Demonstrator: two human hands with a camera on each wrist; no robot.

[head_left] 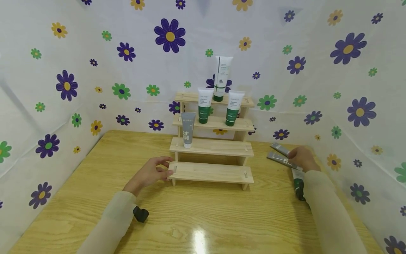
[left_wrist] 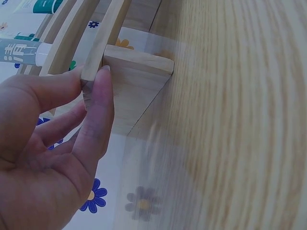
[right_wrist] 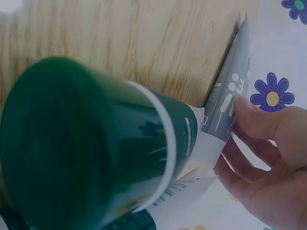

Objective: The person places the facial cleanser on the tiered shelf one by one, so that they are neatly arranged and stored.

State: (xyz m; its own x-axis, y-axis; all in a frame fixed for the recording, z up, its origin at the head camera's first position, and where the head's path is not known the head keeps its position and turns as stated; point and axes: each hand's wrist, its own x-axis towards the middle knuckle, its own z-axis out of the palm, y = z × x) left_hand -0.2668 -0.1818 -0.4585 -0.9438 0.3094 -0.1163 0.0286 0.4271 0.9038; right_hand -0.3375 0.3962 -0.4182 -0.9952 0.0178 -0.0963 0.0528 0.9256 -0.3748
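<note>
Pinching wooden rack (head_left: pixel 209 172) at near left with thumb and fingers: left hand (head_left: pixel 151 173). Right hand (head_left: pixel 303 158), at right, gripping grey tube (right_wrist: pixel 229 81) between thumb and curled fingers.

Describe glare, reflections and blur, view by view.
Head view: a bright glare patch on the near part of the table; left wrist view: a faint reflection of the flowered cloth on the tabletop, right of the left hand; right wrist view: the looming green cap soft and blurred, the gray tube under the right hand crisper.
</note>
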